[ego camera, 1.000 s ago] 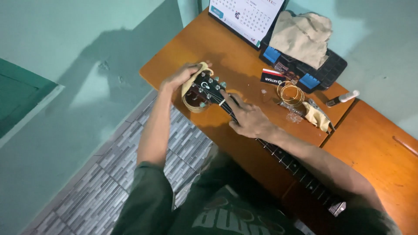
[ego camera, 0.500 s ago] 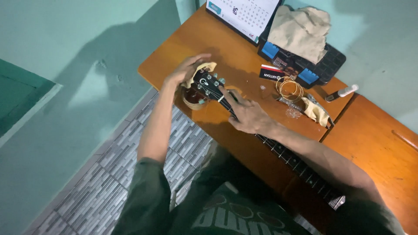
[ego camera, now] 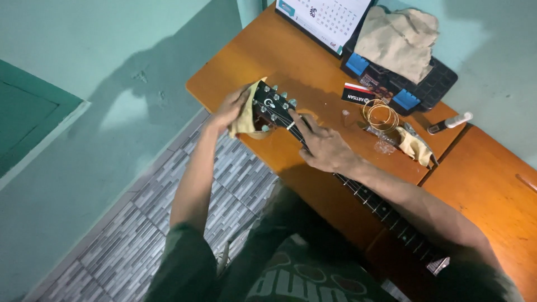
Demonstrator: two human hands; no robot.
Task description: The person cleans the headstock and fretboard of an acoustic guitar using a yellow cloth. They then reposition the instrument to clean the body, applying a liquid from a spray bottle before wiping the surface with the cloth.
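Guitar head: black headstock (ego camera: 274,107) sits mid-frame, a bit left of centre, sticking out over the table edge so both sides can be reached. Small pegs run along both sides.
Cloth: yellow cloth (ego camera: 244,114) is on the left side of the headstock, pressed there by the left hand, prob. for wiping.
L hand: left hand (ego camera: 229,107) has fingers curled, pinching the cloth against the headstock.
R hand: right hand (ego camera: 324,148) lies on the neck (ego camera: 366,196) just below the headstock, fingers wrapped and pressed down, so the guitar stays put.
Table: orange wood table (ego camera: 291,61) holds the guitar up.
Near stuff: coil of strings (ego camera: 380,114) right of centre, 2nd rag (ego camera: 414,146) beside it, white pen (ego camera: 450,123) further right.
Top of frame: calendar (ego camera: 327,17), black tray (ego camera: 428,92) w/ a beige cloth (ego camera: 400,39) on it.
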